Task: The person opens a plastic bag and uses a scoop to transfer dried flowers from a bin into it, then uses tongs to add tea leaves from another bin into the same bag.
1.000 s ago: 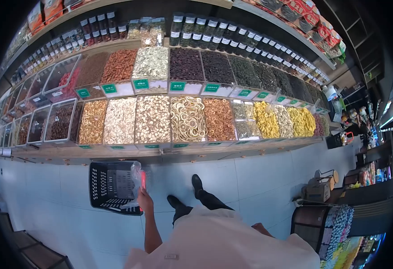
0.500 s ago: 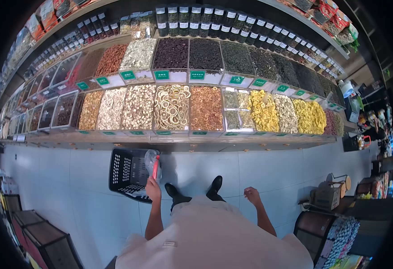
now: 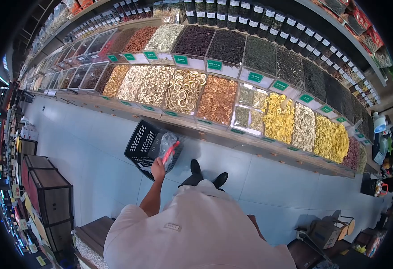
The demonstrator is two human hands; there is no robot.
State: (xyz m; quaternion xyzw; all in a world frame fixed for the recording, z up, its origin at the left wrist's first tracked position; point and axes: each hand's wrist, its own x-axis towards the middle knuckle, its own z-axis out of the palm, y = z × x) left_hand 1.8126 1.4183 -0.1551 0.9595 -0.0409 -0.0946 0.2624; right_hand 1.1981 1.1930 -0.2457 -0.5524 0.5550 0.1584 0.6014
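Note:
My left hand is closed round the near end of a red bar, which looks like the handle of the black shopping basket. The basket is tilted in view, with rows of holes in its walls. A crumpled clear plastic bag lies at the basket's right side, against the red bar. My right hand is hidden behind my body; only a bit of my right arm shows beside the shirt.
Ahead runs a long counter with bins of dried goods, among them lemon slices and yellow flowers. Lidded jars line the shelf above. A dark cabinet stands left; a cardboard box lies right.
My view has turned and tilted, so the counter slants down to the right. My left hand still grips the red bar. My right hand has gone out of sight behind my body.

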